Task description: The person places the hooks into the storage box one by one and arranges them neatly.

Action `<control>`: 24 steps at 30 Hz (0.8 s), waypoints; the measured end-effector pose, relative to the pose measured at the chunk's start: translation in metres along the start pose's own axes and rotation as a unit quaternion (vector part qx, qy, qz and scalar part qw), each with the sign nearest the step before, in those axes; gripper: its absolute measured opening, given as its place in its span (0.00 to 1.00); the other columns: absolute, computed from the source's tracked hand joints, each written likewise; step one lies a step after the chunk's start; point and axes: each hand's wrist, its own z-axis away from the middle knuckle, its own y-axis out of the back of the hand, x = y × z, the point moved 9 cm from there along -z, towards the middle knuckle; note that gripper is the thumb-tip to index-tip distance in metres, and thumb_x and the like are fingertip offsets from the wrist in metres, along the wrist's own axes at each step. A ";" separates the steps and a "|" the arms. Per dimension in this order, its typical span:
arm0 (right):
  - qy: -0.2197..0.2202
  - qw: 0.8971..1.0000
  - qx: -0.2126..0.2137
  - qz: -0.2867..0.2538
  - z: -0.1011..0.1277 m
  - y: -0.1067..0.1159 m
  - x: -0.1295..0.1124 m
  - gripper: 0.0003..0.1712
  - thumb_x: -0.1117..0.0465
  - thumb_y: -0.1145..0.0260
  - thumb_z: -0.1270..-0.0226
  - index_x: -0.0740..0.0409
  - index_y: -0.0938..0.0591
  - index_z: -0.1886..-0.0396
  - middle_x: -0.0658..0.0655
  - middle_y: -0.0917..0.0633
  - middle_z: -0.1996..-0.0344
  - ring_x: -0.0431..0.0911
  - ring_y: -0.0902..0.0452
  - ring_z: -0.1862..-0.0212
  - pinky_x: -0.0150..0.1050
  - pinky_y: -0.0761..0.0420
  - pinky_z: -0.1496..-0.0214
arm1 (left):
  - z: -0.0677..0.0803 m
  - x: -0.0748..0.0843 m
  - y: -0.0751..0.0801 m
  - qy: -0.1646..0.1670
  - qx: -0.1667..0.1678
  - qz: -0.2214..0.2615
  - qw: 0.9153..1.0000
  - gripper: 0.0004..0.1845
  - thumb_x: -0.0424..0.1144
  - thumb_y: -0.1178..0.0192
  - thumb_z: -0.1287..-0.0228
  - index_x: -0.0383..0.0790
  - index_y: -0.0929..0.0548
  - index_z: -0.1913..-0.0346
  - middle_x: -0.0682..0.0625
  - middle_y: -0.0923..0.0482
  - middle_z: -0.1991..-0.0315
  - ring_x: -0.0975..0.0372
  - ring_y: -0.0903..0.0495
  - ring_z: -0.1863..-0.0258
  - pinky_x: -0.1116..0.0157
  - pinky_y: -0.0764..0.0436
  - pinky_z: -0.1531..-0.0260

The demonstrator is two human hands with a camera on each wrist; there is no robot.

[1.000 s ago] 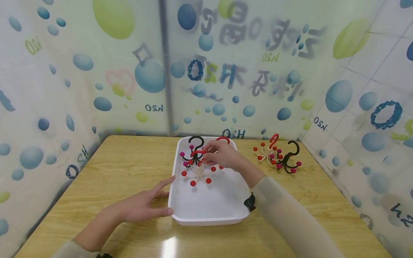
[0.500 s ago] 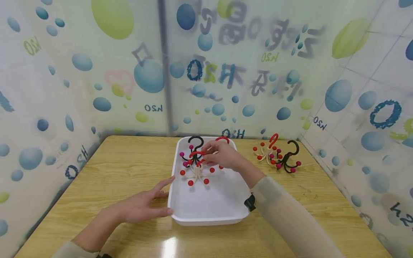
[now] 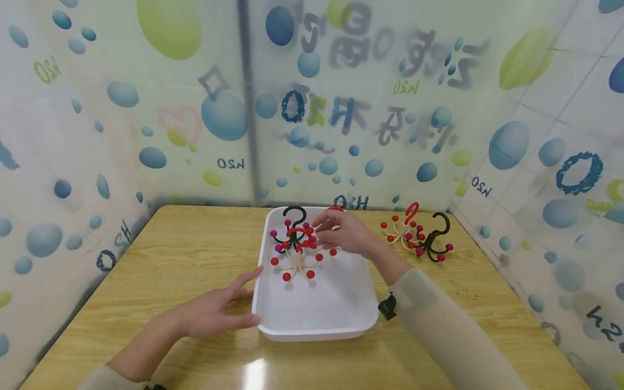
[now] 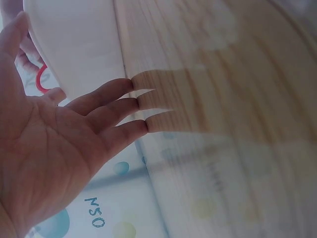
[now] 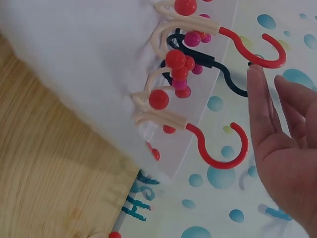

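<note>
In the white tray (image 3: 317,311) stands a beige claw-like massager (image 3: 299,260) with red ball tips and a red hook handle. Behind it is a black massager (image 3: 294,236) with magenta balls. Another beige one, with its red hook (image 3: 336,208) showing, is partly hidden by my right hand (image 3: 343,232). That hand has its fingers extended beside the front massager's red hook (image 5: 270,63); whether a fingertip touches it I cannot tell. My left hand (image 3: 214,312) rests against the tray's left side, fingers and thumb spread, as the left wrist view also shows (image 4: 59,134).
Right of the tray, a beige massager (image 3: 402,234) and a black one (image 3: 431,241) lie close together on the wooden table (image 3: 195,238). Patterned translucent walls (image 3: 312,135) enclose the table's back and sides.
The fingers of my right hand have come away from the front massager's red hook, and the hand has shifted slightly right. My left hand stays at the tray's side.
</note>
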 end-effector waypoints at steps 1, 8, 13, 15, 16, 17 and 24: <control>0.003 1.000 0.004 0.004 0.002 0.003 0.001 0.15 0.62 0.30 0.20 0.52 0.15 0.38 0.59 0.12 0.44 0.54 0.08 0.49 0.49 0.07 0.42 | 0.000 0.000 0.000 0.000 0.000 0.000 1.000 0.54 0.66 0.33 0.26 0.65 0.55 0.09 0.39 0.24 0.21 0.34 0.30 0.20 0.25 0.33 0.26; 0.011 1.000 0.026 0.005 0.020 0.026 0.010 0.14 0.62 0.30 0.19 0.55 0.14 0.39 0.60 0.12 0.43 0.56 0.10 0.46 0.50 0.07 0.44 | 0.002 0.003 0.002 -0.013 0.007 -0.003 1.000 0.54 0.65 0.33 0.26 0.62 0.54 0.09 0.40 0.22 0.23 0.34 0.29 0.21 0.25 0.32 0.27; -0.001 1.000 0.031 0.001 0.037 0.045 0.023 0.14 0.60 0.31 0.18 0.55 0.14 0.38 0.62 0.13 0.40 0.56 0.11 0.44 0.49 0.07 0.43 | 0.001 0.003 0.001 -0.011 0.005 -0.003 1.000 0.54 0.65 0.33 0.26 0.62 0.54 0.09 0.39 0.23 0.22 0.33 0.30 0.21 0.24 0.33 0.27; -0.003 0.999 0.036 0.000 0.045 0.054 0.028 0.15 0.59 0.31 0.18 0.56 0.15 0.37 0.63 0.14 0.38 0.56 0.11 0.43 0.48 0.07 0.43 | 0.001 0.002 0.001 -0.007 0.002 0.000 1.000 0.54 0.65 0.33 0.26 0.63 0.54 0.09 0.39 0.23 0.22 0.33 0.30 0.20 0.24 0.33 0.27; -0.003 0.999 0.039 -0.001 0.048 0.059 0.032 0.16 0.59 0.31 0.18 0.56 0.15 0.37 0.64 0.14 0.38 0.57 0.11 0.43 0.47 0.07 0.43 | 0.001 0.002 0.001 -0.006 0.001 0.001 1.000 0.54 0.65 0.33 0.26 0.63 0.54 0.09 0.39 0.23 0.22 0.33 0.31 0.20 0.24 0.34 0.27; -0.002 0.999 0.042 -0.001 0.052 0.064 0.035 0.16 0.59 0.32 0.18 0.57 0.16 0.36 0.64 0.14 0.37 0.57 0.11 0.43 0.46 0.07 0.44 | 0.000 0.002 0.000 -0.005 0.000 0.002 1.000 0.54 0.65 0.33 0.26 0.64 0.54 0.09 0.39 0.24 0.22 0.33 0.31 0.20 0.24 0.34 0.27; -0.015 0.998 0.068 -0.002 0.077 0.099 0.062 0.19 0.57 0.32 0.16 0.58 0.17 0.34 0.65 0.14 0.36 0.52 0.11 0.44 0.43 0.08 0.44 | -0.001 0.001 -0.001 -0.002 -0.003 0.005 1.000 0.54 0.65 0.33 0.26 0.64 0.54 0.09 0.39 0.24 0.22 0.33 0.31 0.20 0.24 0.33 0.27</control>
